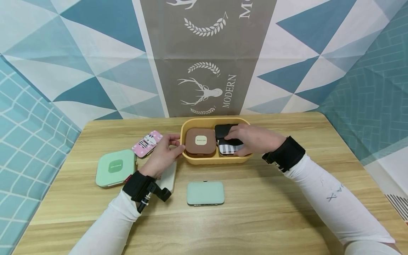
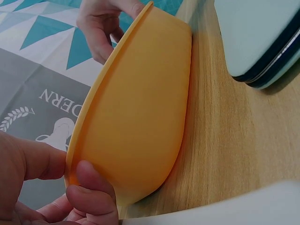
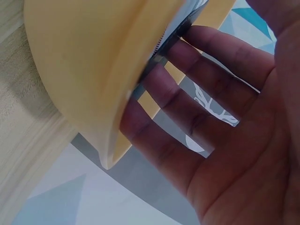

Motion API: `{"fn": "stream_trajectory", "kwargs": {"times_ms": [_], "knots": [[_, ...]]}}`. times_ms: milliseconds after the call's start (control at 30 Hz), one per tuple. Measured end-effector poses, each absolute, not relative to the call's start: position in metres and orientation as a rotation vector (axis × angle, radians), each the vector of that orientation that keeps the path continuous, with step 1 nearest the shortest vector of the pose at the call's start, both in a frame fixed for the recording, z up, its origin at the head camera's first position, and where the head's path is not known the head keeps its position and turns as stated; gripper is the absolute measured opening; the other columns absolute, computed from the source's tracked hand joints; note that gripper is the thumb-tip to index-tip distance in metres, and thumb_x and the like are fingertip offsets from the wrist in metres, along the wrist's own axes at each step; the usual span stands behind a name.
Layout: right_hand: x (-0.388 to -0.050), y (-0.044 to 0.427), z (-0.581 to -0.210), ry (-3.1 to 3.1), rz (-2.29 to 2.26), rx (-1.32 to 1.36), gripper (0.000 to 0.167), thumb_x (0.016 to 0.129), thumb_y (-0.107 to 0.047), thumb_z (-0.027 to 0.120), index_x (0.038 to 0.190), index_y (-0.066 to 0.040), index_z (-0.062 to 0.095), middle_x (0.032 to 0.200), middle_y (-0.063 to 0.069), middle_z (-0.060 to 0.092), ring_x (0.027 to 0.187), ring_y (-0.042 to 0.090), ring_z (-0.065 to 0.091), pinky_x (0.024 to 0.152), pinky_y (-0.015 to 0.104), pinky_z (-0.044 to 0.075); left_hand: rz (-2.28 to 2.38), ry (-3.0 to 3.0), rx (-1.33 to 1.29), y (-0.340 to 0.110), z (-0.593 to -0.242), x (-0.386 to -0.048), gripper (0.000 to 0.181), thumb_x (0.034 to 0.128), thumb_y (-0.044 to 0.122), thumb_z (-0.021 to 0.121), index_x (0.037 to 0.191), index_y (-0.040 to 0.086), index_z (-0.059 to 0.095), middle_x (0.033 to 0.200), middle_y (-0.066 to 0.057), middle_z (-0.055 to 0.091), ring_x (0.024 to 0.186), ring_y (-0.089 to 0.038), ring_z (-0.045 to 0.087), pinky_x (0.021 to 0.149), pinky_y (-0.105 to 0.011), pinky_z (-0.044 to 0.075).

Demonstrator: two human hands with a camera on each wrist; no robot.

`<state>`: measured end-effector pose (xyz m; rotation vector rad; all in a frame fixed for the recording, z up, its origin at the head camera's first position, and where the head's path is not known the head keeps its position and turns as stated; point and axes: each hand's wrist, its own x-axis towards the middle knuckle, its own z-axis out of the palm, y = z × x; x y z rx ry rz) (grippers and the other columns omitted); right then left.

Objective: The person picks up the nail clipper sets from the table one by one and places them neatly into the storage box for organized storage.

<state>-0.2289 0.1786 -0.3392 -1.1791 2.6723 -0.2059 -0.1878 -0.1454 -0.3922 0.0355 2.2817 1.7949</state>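
Observation:
A yellow oval basket stands near the back of the table. Its left rim is pinched between the thumb and fingers of my left hand; the left wrist view shows this rim up close. My right hand reaches over the right end and grips a black-and-white checked case inside. In the right wrist view, its fingertips bear on the dark edge of that case. Left of it in the basket lies a brown square case with a manicure label. A black case lies behind the checked one, partly covered by my hand.
Left of the basket are a mint-green square case and a pink cartoon-print case. A white flat case lies partly under my left wrist. In front of the basket is a pale green rectangular case. A patterned cloth hangs behind the table.

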Motion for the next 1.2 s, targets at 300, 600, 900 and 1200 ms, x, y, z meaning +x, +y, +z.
{"fn": "stream_trajectory", "kwargs": {"times_ms": [300,600,900,1200], "knots": [[-0.228,0.178,-0.342,2.703,-0.160,-1.221,0.057,0.089,-0.031,0.089,0.137,-0.008,0.071,0.133,0.011,0.066,0.123,0.030,0.063,0.099,0.043,0.056,1.800,2.272,0.031,-0.145,-0.392,-0.188,0.049,0.1068,0.006,0.062,0.150,-0.007,0.043,0.122,-0.018,0.049,0.094,-0.026,0.062,0.084,-0.030,0.059],[-0.228,0.181,-0.344,2.726,-0.169,-1.241,0.056,0.088,-0.031,0.090,0.136,-0.008,0.072,0.131,0.011,0.066,0.121,0.030,0.062,0.096,0.042,0.057,1.801,2.270,0.038,-0.145,-0.392,-0.188,0.049,0.1071,0.006,0.061,0.150,-0.007,0.042,0.123,-0.018,0.049,0.094,-0.026,0.062,0.084,-0.030,0.059],[-0.226,0.183,-0.348,2.721,-0.214,-1.247,0.056,0.090,-0.028,0.089,0.138,-0.008,0.071,0.134,0.011,0.066,0.125,0.031,0.060,0.099,0.042,0.056,1.799,2.275,0.043,-0.145,-0.392,-0.188,0.048,0.1074,0.006,0.060,0.150,-0.007,0.042,0.122,-0.018,0.049,0.094,-0.025,0.062,0.085,-0.029,0.059],[-0.224,0.187,-0.353,2.753,-0.231,-1.286,0.057,0.089,-0.029,0.089,0.138,-0.008,0.071,0.134,0.010,0.067,0.126,0.030,0.060,0.101,0.042,0.054,1.783,2.282,0.040,-0.146,-0.392,-0.187,0.049,0.1074,0.007,0.061,0.150,-0.007,0.042,0.122,-0.018,0.049,0.094,-0.026,0.062,0.084,-0.030,0.059]]}}
